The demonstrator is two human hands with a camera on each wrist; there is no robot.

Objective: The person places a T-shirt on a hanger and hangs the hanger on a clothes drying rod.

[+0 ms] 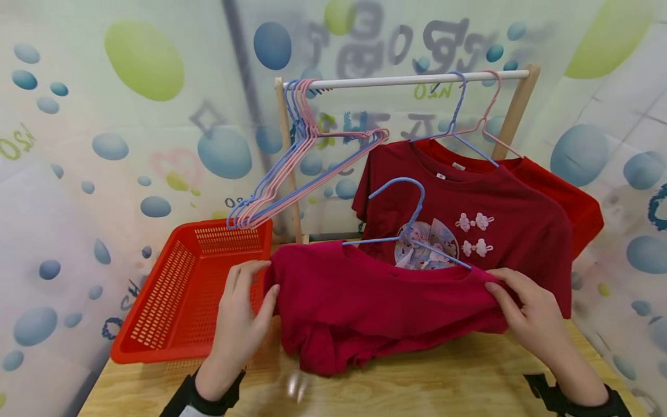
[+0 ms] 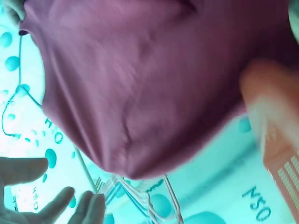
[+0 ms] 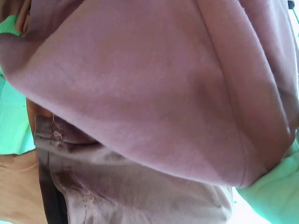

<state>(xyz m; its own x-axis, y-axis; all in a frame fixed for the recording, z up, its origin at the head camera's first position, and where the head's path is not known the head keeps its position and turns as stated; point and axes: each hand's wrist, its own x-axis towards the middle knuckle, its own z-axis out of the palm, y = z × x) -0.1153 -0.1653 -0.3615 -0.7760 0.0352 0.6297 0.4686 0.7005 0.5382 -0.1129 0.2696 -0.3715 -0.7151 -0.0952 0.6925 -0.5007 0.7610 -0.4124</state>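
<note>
A crimson T-shirt (image 1: 375, 301) hangs on a blue hanger (image 1: 418, 202) in front of the rack. The hanger's hook stands free above the neckline, and its arms run into the neck opening. My right hand (image 1: 537, 313) pinches the shirt's right shoulder between thumb and fingers. At the other shoulder, my left hand (image 1: 237, 318) has its thumb and fingers spread beside the cloth. The left wrist view shows those fingers apart from the fabric. In the right wrist view, the shirt (image 3: 149, 93) hides most of the right hand.
A wooden rack with a white rail (image 1: 385, 81) stands behind. Several pink and blue hangers (image 1: 307, 150) hang bare at its left. Dark red (image 1: 510, 214) and bright red (image 1: 568, 202) shirts hang at its right. A red plastic basket (image 1: 156, 354) sits left on the wooden table (image 1: 406, 382).
</note>
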